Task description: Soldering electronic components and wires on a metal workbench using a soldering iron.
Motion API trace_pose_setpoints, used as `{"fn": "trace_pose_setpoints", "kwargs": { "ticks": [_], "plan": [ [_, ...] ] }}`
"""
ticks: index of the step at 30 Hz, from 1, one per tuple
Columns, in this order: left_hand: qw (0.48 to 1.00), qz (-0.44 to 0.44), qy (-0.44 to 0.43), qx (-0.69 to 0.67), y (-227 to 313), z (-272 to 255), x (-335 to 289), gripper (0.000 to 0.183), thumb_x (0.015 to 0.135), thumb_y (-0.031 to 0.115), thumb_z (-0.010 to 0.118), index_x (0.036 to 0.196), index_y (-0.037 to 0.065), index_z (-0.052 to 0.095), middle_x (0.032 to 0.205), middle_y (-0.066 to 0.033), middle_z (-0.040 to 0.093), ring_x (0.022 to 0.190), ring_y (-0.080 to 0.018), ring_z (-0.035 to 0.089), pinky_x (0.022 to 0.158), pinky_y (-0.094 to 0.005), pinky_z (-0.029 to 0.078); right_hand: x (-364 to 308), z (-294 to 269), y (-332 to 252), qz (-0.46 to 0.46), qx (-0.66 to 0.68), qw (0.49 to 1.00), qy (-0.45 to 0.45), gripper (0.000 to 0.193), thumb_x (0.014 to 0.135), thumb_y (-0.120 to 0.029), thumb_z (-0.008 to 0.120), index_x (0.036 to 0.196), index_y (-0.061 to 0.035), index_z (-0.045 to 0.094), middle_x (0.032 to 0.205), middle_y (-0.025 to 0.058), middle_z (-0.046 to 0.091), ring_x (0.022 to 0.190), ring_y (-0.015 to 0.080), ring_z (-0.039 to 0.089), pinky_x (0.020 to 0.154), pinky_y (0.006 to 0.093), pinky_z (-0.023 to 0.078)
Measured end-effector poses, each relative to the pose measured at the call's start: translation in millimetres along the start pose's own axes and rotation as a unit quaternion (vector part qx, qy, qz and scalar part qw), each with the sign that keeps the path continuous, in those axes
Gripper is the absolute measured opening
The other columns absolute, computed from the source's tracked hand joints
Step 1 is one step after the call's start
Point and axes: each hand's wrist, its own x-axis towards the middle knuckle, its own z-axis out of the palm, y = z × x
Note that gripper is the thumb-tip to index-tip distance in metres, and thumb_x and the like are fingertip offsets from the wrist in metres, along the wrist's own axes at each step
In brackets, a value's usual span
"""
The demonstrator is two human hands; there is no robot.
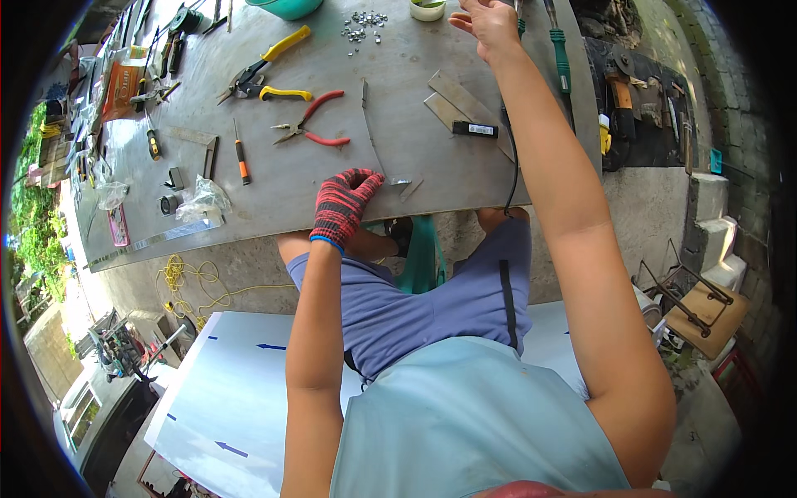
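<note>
My left hand (346,203), in a red-and-black striped glove with a blue cuff, rests at the table's near edge. Its fingertips are closed at the lower end of a thin metal strip (370,124). Just right of them lies a small shiny metal piece (401,181). Bare, my right hand (491,26) is stretched to the far side, partly cut off by the upper edge, its visible fingers apart with nothing seen in them. Left of it stands a round white container (427,11); a green-handled soldering iron (560,62) lies to its right.
Red-handled pliers (309,123), yellow-handled snips (264,70) and a screwdriver (241,158) lie on the metal table (290,187). Flat metal plates (469,104) and a black bar (475,129) are at right. Small metal bits (361,29) lie near a green bowl (286,7).
</note>
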Motion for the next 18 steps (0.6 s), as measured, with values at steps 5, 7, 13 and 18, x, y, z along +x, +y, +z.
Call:
{"fn": "trace_pose_setpoints", "kwargs": {
  "ticks": [5, 7, 13, 18],
  "plan": [
    [1.0, -0.006, 0.009, -0.007, -12.3, -2.0, 1.0, 0.037, 0.093, 0.032, 0.08, 0.114, 0.001, 0.079, 0.106, -0.0134, 0.08, 0.095, -0.0169, 0.071, 0.09, -0.0334, 0.054, -27.1, 25.1, -33.3, -0.044, -0.177, 0.98, 0.076, 0.02, 0.103, -0.015, 0.068, 0.109, 0.0043, 0.069, 0.092, 0.0116, 0.073, 0.074, 0.0198, 0.072, 0.069, 0.0375, 0.062],
    [1.0, -0.003, 0.003, -0.01, -10.3, 0.4, 3.3, 0.037, 0.093, 0.032, 0.08, 0.114, 0.001, 0.079, 0.106, -0.0131, 0.08, 0.095, -0.0166, 0.071, 0.09, -0.0332, 0.055, -29.0, 20.3, -42.2, -0.059, -0.232, 0.967, 0.092, 0.02, 0.102, -0.016, 0.068, 0.105, 0.0036, 0.07, 0.088, 0.0105, 0.074, 0.073, 0.0188, 0.071, 0.069, 0.0368, 0.061],
    [1.0, 0.013, 0.015, 0.009, -13.6, 2.2, 6.7, 0.039, 0.092, 0.039, 0.078, 0.114, 0.006, 0.08, 0.105, -0.0146, 0.08, 0.095, -0.023, 0.076, 0.088, -0.0356, 0.057, -27.4, -3.8, -40.6, -0.183, -0.298, 0.932, 0.099, 0.024, 0.1, -0.02, 0.071, 0.09, 0.0015, 0.071, 0.075, 0.0075, 0.072, 0.068, 0.0177, 0.068, 0.066, 0.0355, 0.053],
    [0.999, 0.03, 0.025, 0.027, -23.6, 1.3, 9.0, 0.04, 0.095, 0.043, 0.073, 0.113, 0.009, 0.08, 0.107, -0.0139, 0.08, 0.098, -0.0261, 0.076, 0.09, -0.0374, 0.056, -32.9, -13.7, -38.8, -0.195, -0.289, 0.928, 0.129, 0.025, 0.1, -0.021, 0.071, 0.087, 0.0009, 0.07, 0.074, 0.0065, 0.071, 0.067, 0.0175, 0.068, 0.065, 0.0358, 0.054]
  ]
}}
